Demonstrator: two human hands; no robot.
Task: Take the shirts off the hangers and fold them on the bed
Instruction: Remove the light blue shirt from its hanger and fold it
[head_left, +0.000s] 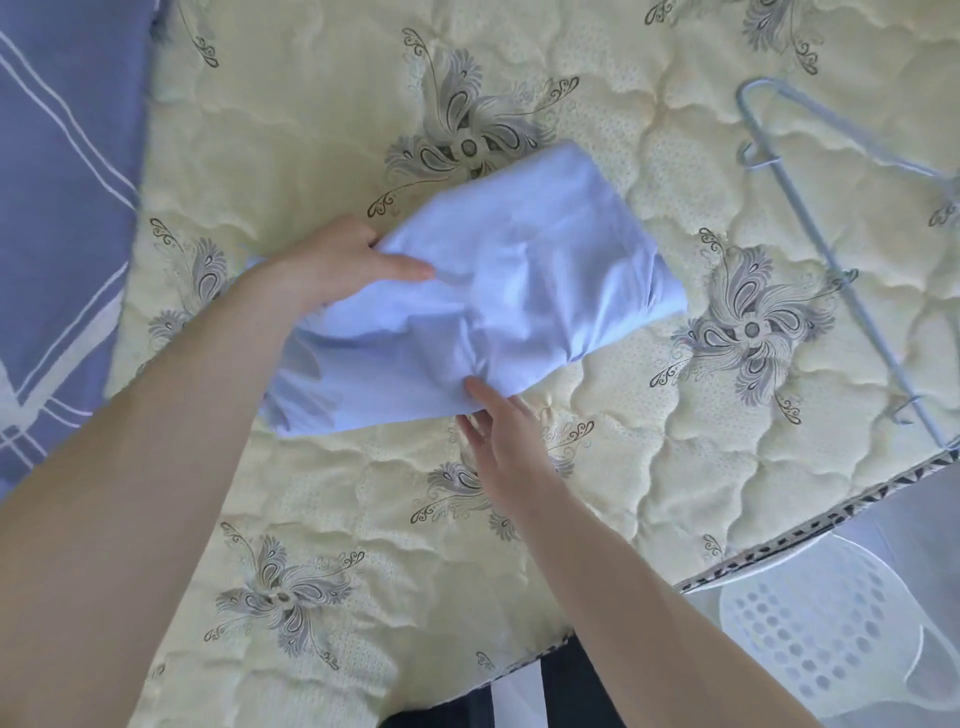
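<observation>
The left hand (337, 260) has its grip clamped on the left edge of the folded pale-blue shirt (519, 270), thumb on top. The right hand (498, 441) touches the near edge with its fingers straight and apart. The shirt is in the middle of the bed (519, 571), and 1 bare hanger (810, 249) lies well apart at the right. The folding seems almost finished. The next move probably calls for 2 hands to flatten or shift the bundle without opening the folds.

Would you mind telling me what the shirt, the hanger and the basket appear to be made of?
Shirt: thin, matte pale-blue cloth, probably cotton; it creases softly. Hanger: smooth grey-blue rod, coated metal or plastic, unclear which. Basket: white moulded plastic, judging by its regular holes.
</observation>
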